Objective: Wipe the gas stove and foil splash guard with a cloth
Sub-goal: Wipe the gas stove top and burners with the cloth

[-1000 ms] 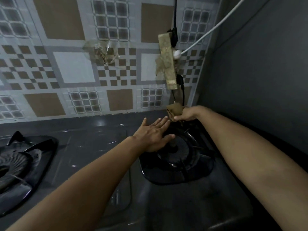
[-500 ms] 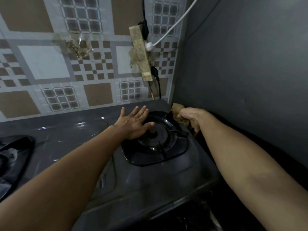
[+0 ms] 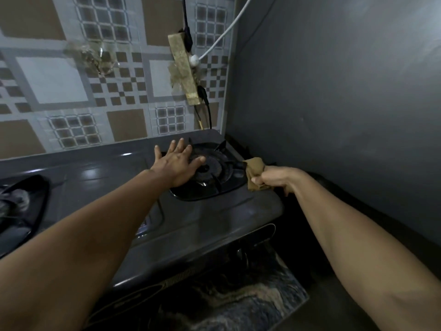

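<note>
Gas stove (image 3: 202, 218): dark grey, glossy top, lying under both hands and reaching out to the left of the left hand. Burners counted: two. One burner (image 3: 210, 168) sits between the hands; a second burner (image 3: 19, 201) lies far to the left of the left arm, cut by the frame edge.

Cloth (image 3: 254, 172): one, brown, crumpled, bunched in the right hand (image 3: 274, 179), which is fisted around it at the stove's right edge, just right of the near burner's grate. Whether the cloth touches the stove top cannot be told.

Left hand (image 3: 176, 163): fingers spread flat, palm down, resting on the left part of that burner's grate.

Room: patterned tile wall (image 3: 71, 91) beyond the hands; plain grey wall (image 3: 334, 91) to the right of the right arm. On the tile wall above the left hand, one grimy power strip (image 3: 182, 68); cables counted: one white cable (image 3: 222, 37), at least two black. Floor below the arms dark, possibly a patterned mat.
</note>
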`<action>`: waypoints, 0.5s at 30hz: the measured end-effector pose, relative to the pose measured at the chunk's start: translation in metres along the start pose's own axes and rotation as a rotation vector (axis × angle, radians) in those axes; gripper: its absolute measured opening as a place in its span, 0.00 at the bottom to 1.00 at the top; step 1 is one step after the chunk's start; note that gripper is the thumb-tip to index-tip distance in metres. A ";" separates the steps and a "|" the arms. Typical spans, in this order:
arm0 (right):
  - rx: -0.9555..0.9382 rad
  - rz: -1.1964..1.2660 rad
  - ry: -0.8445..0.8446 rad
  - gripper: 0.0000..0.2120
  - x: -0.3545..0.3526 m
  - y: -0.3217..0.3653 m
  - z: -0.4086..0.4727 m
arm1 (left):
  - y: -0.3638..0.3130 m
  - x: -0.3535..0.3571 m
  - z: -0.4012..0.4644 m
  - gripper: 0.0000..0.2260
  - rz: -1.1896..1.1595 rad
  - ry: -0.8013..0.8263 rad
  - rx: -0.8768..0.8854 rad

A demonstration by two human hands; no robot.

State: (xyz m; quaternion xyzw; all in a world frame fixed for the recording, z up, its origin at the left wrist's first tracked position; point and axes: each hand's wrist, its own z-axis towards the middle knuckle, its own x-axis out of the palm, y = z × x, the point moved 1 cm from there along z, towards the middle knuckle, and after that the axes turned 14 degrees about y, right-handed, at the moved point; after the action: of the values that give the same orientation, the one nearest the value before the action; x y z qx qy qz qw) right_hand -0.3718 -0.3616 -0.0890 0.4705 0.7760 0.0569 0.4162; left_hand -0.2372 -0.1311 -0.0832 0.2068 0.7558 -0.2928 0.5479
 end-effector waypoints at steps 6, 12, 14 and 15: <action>-0.036 -0.400 -0.144 0.33 0.040 -0.015 -0.033 | 0.000 0.013 -0.043 0.32 -0.050 -0.015 0.011; -0.005 -0.311 -0.554 0.33 0.139 -0.002 -0.071 | 0.009 0.026 -0.071 0.32 -0.041 -0.011 -0.022; -0.152 -0.358 -0.598 0.32 0.179 0.012 -0.082 | 0.015 0.030 -0.078 0.32 -0.037 -0.011 -0.043; -0.223 -0.367 -0.599 0.32 0.193 0.015 -0.086 | 0.018 0.031 -0.082 0.31 -0.033 -0.013 -0.051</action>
State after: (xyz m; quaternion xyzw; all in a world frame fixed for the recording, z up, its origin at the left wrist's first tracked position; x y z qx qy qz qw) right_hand -0.4624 -0.1770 -0.1408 0.2708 0.6802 -0.0747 0.6771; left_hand -0.2934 -0.0630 -0.0980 0.1781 0.7628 -0.2837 0.5532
